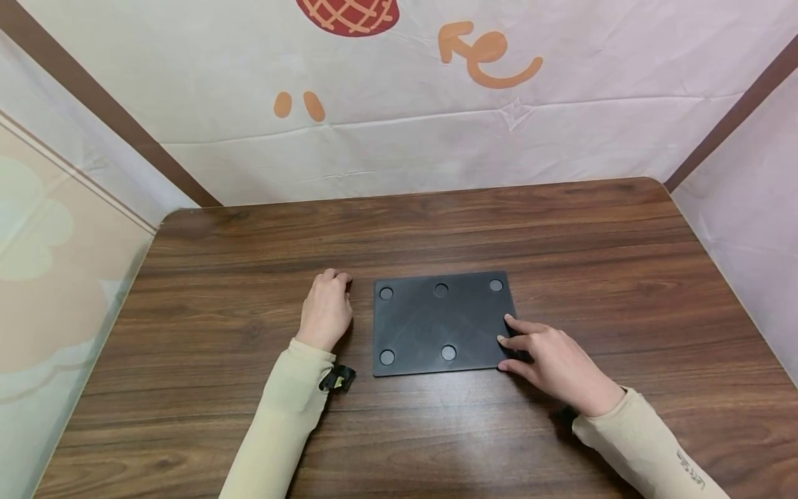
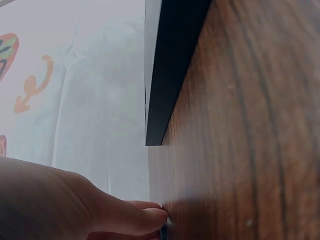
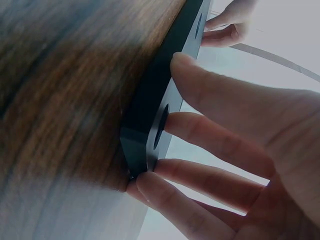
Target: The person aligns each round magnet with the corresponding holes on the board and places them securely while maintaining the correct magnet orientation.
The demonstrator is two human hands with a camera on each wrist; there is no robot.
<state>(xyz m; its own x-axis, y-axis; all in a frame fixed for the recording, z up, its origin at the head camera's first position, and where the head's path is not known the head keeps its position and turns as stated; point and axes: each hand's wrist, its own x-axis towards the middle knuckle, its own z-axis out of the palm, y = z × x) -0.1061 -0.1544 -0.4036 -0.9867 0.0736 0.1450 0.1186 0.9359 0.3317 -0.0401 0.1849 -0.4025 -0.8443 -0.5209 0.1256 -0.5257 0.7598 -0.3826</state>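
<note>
In the head view, a black rectangular plate point(image 1: 444, 322) lies flat on the table, with round recesses in its top. My right hand point(image 1: 557, 364) is at the plate's right end, its thumb and fingertips spread and touching the top and edge. In the right wrist view the thumb point(image 3: 192, 75) rests by the long edge, and a finger reaches one recess point(image 3: 161, 125). My left hand point(image 1: 325, 312) rests on the table left of the plate, apart from it. Its fingers bend together by the thumb over a thin dark piece point(image 2: 164, 232), mostly hidden.
The brown wooden table point(image 1: 249, 235) extends around the plate. White printed cloth point(image 1: 399, 152) hangs behind its far edge, and more cloth stands at both sides. Each wrist wears a dark strap; the left one's buckle point(image 1: 337, 378) shows beside the sleeve.
</note>
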